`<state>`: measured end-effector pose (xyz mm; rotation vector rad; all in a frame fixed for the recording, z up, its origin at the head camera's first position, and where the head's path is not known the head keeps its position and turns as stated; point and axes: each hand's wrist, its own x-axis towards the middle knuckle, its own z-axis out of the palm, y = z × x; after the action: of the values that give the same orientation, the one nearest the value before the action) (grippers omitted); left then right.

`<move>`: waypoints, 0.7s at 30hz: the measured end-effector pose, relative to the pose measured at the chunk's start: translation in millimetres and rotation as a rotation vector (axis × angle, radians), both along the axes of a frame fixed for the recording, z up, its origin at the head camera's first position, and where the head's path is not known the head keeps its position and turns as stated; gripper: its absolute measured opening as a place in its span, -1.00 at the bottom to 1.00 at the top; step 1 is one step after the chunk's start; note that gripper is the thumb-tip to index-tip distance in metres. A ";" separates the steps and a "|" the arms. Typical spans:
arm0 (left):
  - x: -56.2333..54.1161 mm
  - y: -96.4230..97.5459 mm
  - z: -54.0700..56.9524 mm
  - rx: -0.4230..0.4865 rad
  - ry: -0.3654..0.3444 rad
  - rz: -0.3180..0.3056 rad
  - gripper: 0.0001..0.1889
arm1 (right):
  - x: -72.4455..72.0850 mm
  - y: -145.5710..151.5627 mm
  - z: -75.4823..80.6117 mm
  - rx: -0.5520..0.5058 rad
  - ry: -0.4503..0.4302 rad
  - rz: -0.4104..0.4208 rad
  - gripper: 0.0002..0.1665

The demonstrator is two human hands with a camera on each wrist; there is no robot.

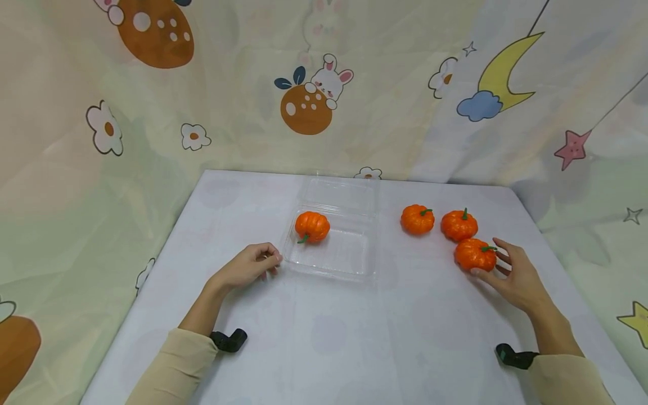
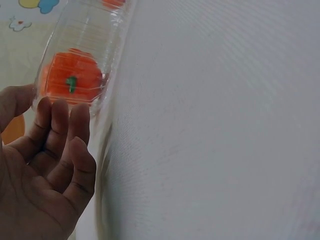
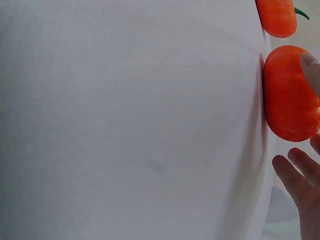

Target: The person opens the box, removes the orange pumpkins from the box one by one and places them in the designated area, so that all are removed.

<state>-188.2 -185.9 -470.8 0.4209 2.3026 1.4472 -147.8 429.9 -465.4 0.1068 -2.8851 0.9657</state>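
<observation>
A hinged clear plastic box [image 1: 329, 261] lies with its lid [image 1: 340, 192] folded back, one small orange pumpkin [image 1: 312, 227] inside toward the left. At the box's near left corner, my left hand [image 1: 253, 263] pinches the rim between thumb and bent fingertips. Through the clear wall, the left wrist view shows the pumpkin [image 2: 72, 77] just beyond those fingers. Over on the right, my right hand [image 1: 513, 275] spreads around the nearest loose pumpkin [image 1: 473, 255]. Its thumb [image 3: 312, 70] rests against that pumpkin, while the lower fingers in the right wrist view stand apart from it.
Two more pumpkins sit behind: one [image 1: 459, 225] right against the pumpkin by my right hand, another [image 1: 417, 219] further left. The white tabletop [image 1: 329, 343] runs back to a cartoon-printed cloth [image 1: 228, 84]. Black straps [image 1: 230, 340] wrap both wrists.
</observation>
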 end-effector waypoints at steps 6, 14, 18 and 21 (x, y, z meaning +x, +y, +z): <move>-0.3 0.1 1.4 0.004 0.004 -0.004 -0.71 | -2.6 -0.8 5.1 0.005 0.092 0.006 0.13; 1.5 1.9 4.5 -0.002 0.010 -0.005 -0.70 | -14.0 -25.9 25.0 0.030 0.182 0.013 0.08; 1.6 1.2 3.9 0.000 0.009 -0.005 -0.70 | -22.8 -42.2 36.3 0.018 0.202 0.011 0.08; 1.8 0.0 3.4 0.002 0.003 -0.001 -0.70 | -28.5 -55.0 36.6 -0.025 0.240 0.018 0.02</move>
<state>-186.4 -185.8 -467.4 0.4251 2.3037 1.4493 -176.3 374.9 -428.8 0.2306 -2.6573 0.9220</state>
